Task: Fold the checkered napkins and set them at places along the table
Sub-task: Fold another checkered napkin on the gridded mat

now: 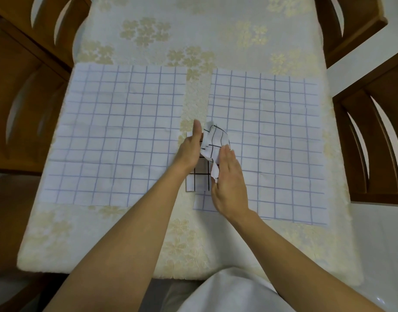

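Cream, flower-patterned cloth covers the worktop [148, 233], seen from above, with wooden chairs [24, 97] at about 9 to 10 o'clock and at about 2 to 3 o'clock.

Two large blue-checked napkins lie spread flat and unfolded: the left napkin [117, 136] at 9 o'clock and the right napkin [272, 143] at 3 o'clock. A strip of bare cloth separates them.

At the centre, over that strip and overlapping the inner edge of the right napkin, lies the small black-checked napkin [216, 138]. Its lower part rests flat on the worktop. Its upper part is raised and crumpled between the two hands.

The left hand [190, 149] stands edge-on at the napkin's 9 o'clock side, fingers straight and released, set against the cloth. The right hand [229, 183] is at the 4 o'clock side, its back toward the camera and fingers extended. The raised flap passes behind it, so one cannot tell whether the thumb pinches the cloth.

Progress, judged from this layout, is early. One small napkin is mid-fold, with no crisp final shape yet. Both large napkins remain to be folded, and no folded napkin is visible at any place along the worktop.
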Demonstrator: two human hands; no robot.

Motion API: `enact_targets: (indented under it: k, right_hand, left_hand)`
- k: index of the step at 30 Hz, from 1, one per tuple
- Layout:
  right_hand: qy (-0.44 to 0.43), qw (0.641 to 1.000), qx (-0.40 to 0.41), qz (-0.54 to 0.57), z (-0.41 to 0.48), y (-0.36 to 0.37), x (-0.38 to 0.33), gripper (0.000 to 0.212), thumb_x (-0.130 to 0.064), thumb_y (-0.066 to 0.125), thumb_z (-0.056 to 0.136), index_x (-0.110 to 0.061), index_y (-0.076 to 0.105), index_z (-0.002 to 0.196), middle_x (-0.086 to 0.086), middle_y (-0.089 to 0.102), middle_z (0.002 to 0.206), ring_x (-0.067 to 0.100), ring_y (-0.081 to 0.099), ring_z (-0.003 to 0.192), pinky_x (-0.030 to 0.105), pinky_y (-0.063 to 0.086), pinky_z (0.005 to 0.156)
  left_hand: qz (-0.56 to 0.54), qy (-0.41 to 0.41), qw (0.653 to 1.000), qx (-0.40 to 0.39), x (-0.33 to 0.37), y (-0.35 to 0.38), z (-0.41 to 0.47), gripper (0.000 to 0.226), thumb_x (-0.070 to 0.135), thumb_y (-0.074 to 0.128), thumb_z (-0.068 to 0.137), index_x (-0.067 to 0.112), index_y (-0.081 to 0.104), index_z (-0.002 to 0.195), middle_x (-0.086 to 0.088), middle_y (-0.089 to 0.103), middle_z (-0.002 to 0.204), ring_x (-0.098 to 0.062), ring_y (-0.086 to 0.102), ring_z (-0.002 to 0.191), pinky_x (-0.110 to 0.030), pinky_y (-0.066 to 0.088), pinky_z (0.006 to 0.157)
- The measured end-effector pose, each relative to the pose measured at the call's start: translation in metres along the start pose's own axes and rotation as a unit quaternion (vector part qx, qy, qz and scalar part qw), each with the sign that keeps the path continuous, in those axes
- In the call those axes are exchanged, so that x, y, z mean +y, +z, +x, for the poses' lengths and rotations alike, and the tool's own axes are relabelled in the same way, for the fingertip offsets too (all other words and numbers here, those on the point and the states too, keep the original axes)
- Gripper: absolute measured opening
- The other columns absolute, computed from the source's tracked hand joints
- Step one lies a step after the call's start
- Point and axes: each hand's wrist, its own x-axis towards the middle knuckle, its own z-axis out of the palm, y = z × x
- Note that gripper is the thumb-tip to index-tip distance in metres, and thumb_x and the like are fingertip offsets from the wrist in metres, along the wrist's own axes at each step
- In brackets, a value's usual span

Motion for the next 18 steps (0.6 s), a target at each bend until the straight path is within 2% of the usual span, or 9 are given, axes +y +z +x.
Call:
enact_targets:
  k: [1,2,4,6,7,9,12,15,18]
  right_hand:
    - [-0.009,1.000,-0.002,-0.015,0.001,0.002,-0.001,0.077,-0.034,0.014,0.089,0.001,0.012,0.158,0.016,0.010,0.167,0.029,0.006,0.156,0.042,0.009,0.127]
    - [-0.015,0.999,-0.005,-0.028,0.001,0.003,0.000,0.077,-0.035,0.014,0.090,0.001,0.013,0.158,0.016,0.010,0.167,0.030,0.007,0.156,0.043,0.010,0.127]
    - [-0.022,0.999,-0.010,-0.048,0.002,0.007,0.002,0.071,-0.029,0.025,0.095,0.001,0.013,0.158,0.017,0.010,0.167,0.031,0.007,0.155,0.046,0.013,0.126]
    - [-0.023,0.998,-0.015,-0.060,0.002,0.010,0.003,0.069,-0.020,0.040,0.098,0.000,0.013,0.159,0.016,0.010,0.167,0.032,0.007,0.155,0.048,0.016,0.126]
    - [-0.025,0.997,-0.013,-0.066,0.002,0.012,0.003,0.068,-0.020,0.042,0.100,0.000,0.014,0.159,0.016,0.011,0.167,0.032,0.008,0.155,0.048,0.016,0.126]
    - [-0.027,0.997,-0.011,-0.077,0.000,0.015,0.002,0.061,-0.029,0.029,0.105,-0.003,0.016,0.159,0.013,0.014,0.167,0.030,0.008,0.155,0.046,0.015,0.126]
    - [-0.018,0.995,-0.025,-0.095,-0.003,0.021,0.002,0.061,-0.038,0.017,0.107,-0.008,0.015,0.160,0.008,0.011,0.168,0.027,0.005,0.156,0.046,0.014,0.126]
    - [-0.020,0.991,-0.028,-0.130,-0.005,0.026,0.008,0.064,-0.039,0.028,0.106,-0.009,0.012,0.161,0.009,0.008,0.168,0.029,0.003,0.156,0.049,0.016,0.125]
    - [-0.037,0.985,-0.045,-0.165,-0.007,0.025,0.012,0.080,-0.046,0.046,0.101,-0.013,0.007,0.162,0.007,0.000,0.169,0.029,-0.005,0.156,0.048,0.008,0.126]
  left_hand:
    - [0.008,0.002,1.000,-0.008,0.003,-0.004,0.001,0.076,0.073,0.019,0.097,0.023,0.059,0.138,-0.001,0.062,0.135,-0.011,0.053,0.122,-0.024,0.035,0.102]
    - [0.027,0.008,1.000,-0.011,0.004,-0.008,0.002,0.076,0.082,0.027,0.089,0.026,0.063,0.124,-0.001,0.064,0.119,-0.013,0.056,0.111,-0.025,0.038,0.094]
    - [0.089,0.021,0.996,0.001,0.001,-0.017,0.008,0.072,0.091,0.046,0.074,0.021,0.055,0.084,-0.003,0.052,0.081,-0.015,0.050,0.077,-0.033,0.037,0.071]
    - [0.144,0.028,0.988,0.039,-0.003,-0.022,0.017,0.057,0.067,0.064,0.087,0.014,0.052,0.070,-0.004,0.052,0.067,-0.019,0.051,0.065,-0.036,0.041,0.064]
    - [0.164,0.038,0.984,0.060,-0.005,-0.024,0.022,0.047,0.052,0.065,0.093,0.010,0.059,0.072,-0.005,0.061,0.069,-0.021,0.058,0.067,-0.037,0.047,0.066]
    - [0.182,0.052,0.978,0.082,-0.002,-0.028,0.027,0.036,0.039,0.062,0.098,0.007,0.068,0.082,-0.004,0.069,0.077,-0.020,0.064,0.076,-0.035,0.050,0.071]
    - [0.199,0.032,0.977,0.074,0.002,-0.034,0.034,0.039,0.040,0.062,0.098,0.009,0.059,0.075,-0.003,0.056,0.069,-0.016,0.051,0.066,-0.031,0.038,0.064]
    - [0.206,0.012,0.977,0.056,-0.001,-0.039,0.040,0.041,0.047,0.065,0.094,0.012,0.055,0.075,-0.007,0.051,0.073,-0.019,0.048,0.067,-0.032,0.036,0.065]
    - [0.206,0.005,0.977,0.049,-0.001,-0.038,0.036,0.045,0.047,0.068,0.093,0.016,0.045,0.068,-0.007,0.044,0.067,-0.018,0.043,0.063,-0.031,0.032,0.061]
